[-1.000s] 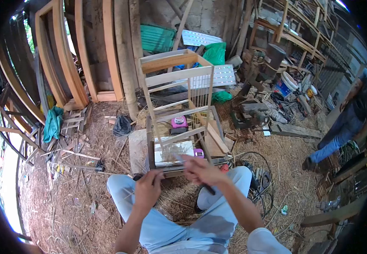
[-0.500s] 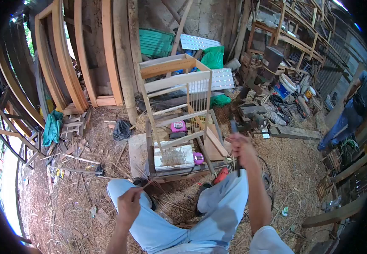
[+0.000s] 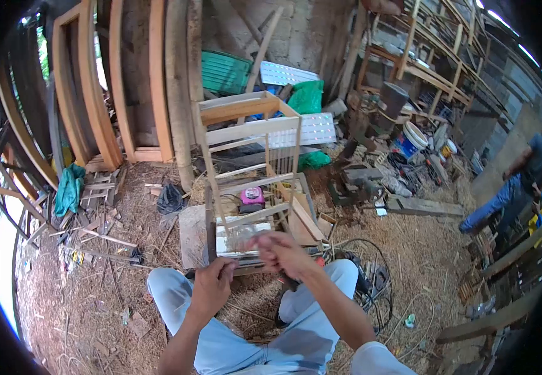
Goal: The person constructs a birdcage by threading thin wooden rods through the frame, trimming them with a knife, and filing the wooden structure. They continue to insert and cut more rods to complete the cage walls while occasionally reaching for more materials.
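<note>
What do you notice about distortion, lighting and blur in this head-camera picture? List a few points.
Head view: the fisheye lens bows the door frames at left and blackens the corners; daylight blows out white at the left edge; the right hand is motion-blurred, the left hand sharper.

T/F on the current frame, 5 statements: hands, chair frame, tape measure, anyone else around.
1. The left hand and right hand are close together, just in front of the wooden chair frame. True.
2. The right hand is raised high, out to the side. False: it sits low at centre, next to the left hand.
3. A pink tape measure shows between the chair frame's rails. True.
4. The chair frame is painted blue. False: it is bare, unpainted wood.
5. Another person is at the right edge of the view. True.
</note>
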`<control>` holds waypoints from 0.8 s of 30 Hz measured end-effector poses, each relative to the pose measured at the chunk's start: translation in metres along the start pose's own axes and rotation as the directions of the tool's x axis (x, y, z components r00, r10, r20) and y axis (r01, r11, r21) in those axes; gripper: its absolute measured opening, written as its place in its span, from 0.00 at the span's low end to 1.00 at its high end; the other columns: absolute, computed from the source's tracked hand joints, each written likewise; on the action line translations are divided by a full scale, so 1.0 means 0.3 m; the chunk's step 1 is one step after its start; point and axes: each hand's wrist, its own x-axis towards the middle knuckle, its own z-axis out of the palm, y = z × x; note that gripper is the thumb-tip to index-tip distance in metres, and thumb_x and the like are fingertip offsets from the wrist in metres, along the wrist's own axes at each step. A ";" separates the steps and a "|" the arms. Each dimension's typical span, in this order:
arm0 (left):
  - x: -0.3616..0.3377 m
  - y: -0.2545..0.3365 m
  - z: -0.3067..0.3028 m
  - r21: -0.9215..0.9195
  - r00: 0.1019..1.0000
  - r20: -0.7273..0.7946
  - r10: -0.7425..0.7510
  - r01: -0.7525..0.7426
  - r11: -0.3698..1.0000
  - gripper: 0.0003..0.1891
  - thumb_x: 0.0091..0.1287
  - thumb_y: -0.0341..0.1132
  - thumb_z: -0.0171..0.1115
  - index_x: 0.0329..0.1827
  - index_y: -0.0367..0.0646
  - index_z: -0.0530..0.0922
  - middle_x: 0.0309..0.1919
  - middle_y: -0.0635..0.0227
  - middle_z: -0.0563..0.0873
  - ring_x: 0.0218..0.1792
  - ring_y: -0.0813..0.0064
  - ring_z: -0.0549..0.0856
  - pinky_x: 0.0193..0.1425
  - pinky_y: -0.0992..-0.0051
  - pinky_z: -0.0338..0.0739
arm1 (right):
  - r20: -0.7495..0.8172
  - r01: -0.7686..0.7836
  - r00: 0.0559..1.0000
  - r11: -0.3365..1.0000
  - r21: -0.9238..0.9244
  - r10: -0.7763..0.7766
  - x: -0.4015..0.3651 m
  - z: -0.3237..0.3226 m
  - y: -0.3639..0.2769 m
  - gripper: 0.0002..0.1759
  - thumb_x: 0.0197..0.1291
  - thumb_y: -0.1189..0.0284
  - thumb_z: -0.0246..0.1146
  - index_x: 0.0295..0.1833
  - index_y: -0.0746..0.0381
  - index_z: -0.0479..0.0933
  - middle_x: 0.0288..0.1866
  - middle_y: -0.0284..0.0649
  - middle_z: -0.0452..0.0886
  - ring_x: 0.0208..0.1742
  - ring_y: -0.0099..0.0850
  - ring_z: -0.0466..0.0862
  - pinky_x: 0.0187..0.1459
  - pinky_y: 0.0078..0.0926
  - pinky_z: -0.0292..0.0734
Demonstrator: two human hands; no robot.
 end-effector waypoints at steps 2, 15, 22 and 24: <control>-0.032 -0.040 -0.016 0.022 1.000 0.001 0.013 -0.013 1.000 0.03 0.66 0.24 0.58 0.39 0.35 0.79 0.22 0.58 0.82 0.22 0.67 0.82 0.29 0.71 0.74 | -0.180 0.047 0.982 0.997 -0.056 -0.056 -0.030 -0.023 -0.066 0.16 0.72 0.63 0.52 0.44 0.65 0.76 0.19 0.22 0.59 0.19 0.14 0.58 0.18 0.13 0.51; -0.013 -0.103 0.003 -0.031 0.996 0.075 0.051 -0.049 0.998 0.06 0.68 0.25 0.55 0.44 0.38 0.78 0.22 0.60 0.81 0.23 0.64 0.82 0.30 0.71 0.75 | 0.062 0.009 0.998 0.999 -0.049 -0.006 -0.055 -0.040 0.041 0.20 0.72 0.59 0.52 0.63 0.56 0.72 0.23 0.24 0.62 0.21 0.16 0.60 0.21 0.16 0.55; -0.044 -0.049 -0.078 0.006 0.985 0.135 0.104 -0.106 0.994 0.06 0.68 0.25 0.56 0.44 0.37 0.79 0.28 0.57 0.85 0.29 0.66 0.84 0.35 0.72 0.77 | -0.097 -0.016 0.995 0.995 -0.094 0.007 -0.036 -0.123 -0.066 0.17 0.72 0.64 0.52 0.51 0.66 0.75 0.20 0.23 0.62 0.18 0.14 0.56 0.18 0.14 0.50; -0.059 -0.047 -0.094 0.039 0.972 0.227 -0.066 0.058 0.998 0.06 0.67 0.23 0.55 0.43 0.36 0.80 0.29 0.57 0.85 0.31 0.67 0.85 0.37 0.73 0.77 | -0.031 -0.010 0.999 0.996 -0.093 0.007 -0.054 -0.166 -0.070 0.16 0.73 0.65 0.51 0.51 0.67 0.76 0.19 0.22 0.61 0.16 0.14 0.55 0.18 0.14 0.48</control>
